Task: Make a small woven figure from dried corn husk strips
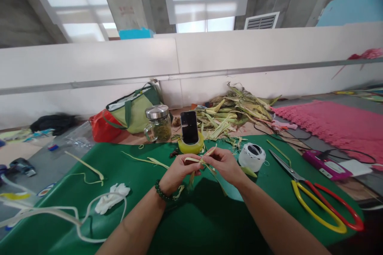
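Husk strips (pixel 200 161), pale yellow-green, held in the air over the middle of the green surface (pixel 89 175), just short of its far edge. Both hands meet on them. Left hand (pixel 176 173): fingers (pixel 186 164) curled in, pinching the left end of the strips between thumb and forefinger. Right hand (pixel 226 163): fingers (pixel 211 160) pressed together, pinching the right side of the same bundle. The strips cross in the small gap between the two sets of fingertips; loose ends stick up past the right thumb and hang down below both hands. Whether the ends touch the surface, cannot tell. Dark bead bracelet (pixel 161 193) on the left wrist.

Just beyond the hands, at the far edge: phone (pixel 189 126) standing upright in a yellow holder (pixel 191 146). Left of it, glass jar (pixel 158 124) with a metal lid. Right of the right hand, white twine spool (pixel 252 156), close but apart. Further right, scissors (pixel 317 203) with one yellow and one red handle, lying flat toward the right edge, blades pointing to the far edge. Single husk strip (pixel 86 166) lying left of centre. White glove (pixel 112 199) and white cord (pixel 60 212) near the left near corner.

Off the surface, behind: husk pile (pixel 236 110) against the white wall, green bag (pixel 134 107), red bag (pixel 101 125), pink mat (pixel 338 124) to the right.
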Tool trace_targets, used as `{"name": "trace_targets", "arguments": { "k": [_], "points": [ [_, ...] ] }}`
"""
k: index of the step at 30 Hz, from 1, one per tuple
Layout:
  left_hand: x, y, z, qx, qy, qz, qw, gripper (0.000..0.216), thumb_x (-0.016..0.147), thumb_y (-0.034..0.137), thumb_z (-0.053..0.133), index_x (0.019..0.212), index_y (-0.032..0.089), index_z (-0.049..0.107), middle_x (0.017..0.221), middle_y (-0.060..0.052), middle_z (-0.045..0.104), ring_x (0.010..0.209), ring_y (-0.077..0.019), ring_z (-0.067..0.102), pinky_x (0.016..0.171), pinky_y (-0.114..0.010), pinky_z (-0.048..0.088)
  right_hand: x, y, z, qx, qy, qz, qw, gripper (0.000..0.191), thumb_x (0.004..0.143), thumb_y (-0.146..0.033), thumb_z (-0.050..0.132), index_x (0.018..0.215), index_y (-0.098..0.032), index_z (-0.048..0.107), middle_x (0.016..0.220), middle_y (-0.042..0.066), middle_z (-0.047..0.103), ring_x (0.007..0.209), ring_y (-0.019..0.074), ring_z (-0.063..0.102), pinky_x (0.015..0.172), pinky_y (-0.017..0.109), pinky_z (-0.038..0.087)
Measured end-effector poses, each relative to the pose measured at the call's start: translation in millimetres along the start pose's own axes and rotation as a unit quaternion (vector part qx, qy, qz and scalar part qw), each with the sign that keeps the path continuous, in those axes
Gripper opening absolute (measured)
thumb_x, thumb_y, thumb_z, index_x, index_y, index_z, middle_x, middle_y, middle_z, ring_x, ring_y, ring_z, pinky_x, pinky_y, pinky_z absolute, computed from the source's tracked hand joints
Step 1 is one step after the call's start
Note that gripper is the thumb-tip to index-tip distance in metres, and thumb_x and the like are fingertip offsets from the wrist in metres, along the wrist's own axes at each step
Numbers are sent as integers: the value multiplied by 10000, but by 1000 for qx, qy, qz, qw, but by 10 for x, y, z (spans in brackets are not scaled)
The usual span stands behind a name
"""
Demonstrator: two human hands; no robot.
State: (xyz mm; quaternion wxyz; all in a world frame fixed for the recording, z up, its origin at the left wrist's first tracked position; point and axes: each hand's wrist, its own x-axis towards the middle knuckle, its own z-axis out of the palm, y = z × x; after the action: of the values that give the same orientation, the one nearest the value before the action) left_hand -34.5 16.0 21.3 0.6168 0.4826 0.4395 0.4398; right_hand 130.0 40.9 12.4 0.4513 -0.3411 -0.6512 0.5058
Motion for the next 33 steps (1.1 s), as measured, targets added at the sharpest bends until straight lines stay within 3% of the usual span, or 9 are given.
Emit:
{"name": "trace_targets", "arguments": {
  "k": [10,18,25,33],
  "points": [
    [-4,-74,69,102,29,48,993,293,584,389,767,635,120,663,452,47,466,451,-68,362,442,-207,267,3,86,38,50,-8,66,997,311,671,-443,699,645,-136,651,558,-14,554,520,92,437,510,239,336],
    [-5,-60,45,-29,38,18,999,381,568,387,806,798,132,643,681,-24,667,571,-113,589,584,-231,467,2,37,-40,67,-20,58,996,328,679,-453,702,765,-137,681,630,3,594,529,87,440,508,232,338],
    [-41,-39,55,-6,39,16,999,359,570,412,804,699,134,617,648,-31,692,560,-128,626,565,-234,494,9,60,-45,49,-41,51,997,315,652,-431,722,707,-121,702,547,2,584,486,84,421,476,230,336],
    [-29,-16,94,-25,76,25,996,381,482,377,850,650,134,611,572,15,642,535,-116,611,565,-231,501,2,-9,-63,-8,-47,17,999,268,733,-399,643,697,-138,696,579,9,594,527,101,461,494,229,357]
  ]
}}
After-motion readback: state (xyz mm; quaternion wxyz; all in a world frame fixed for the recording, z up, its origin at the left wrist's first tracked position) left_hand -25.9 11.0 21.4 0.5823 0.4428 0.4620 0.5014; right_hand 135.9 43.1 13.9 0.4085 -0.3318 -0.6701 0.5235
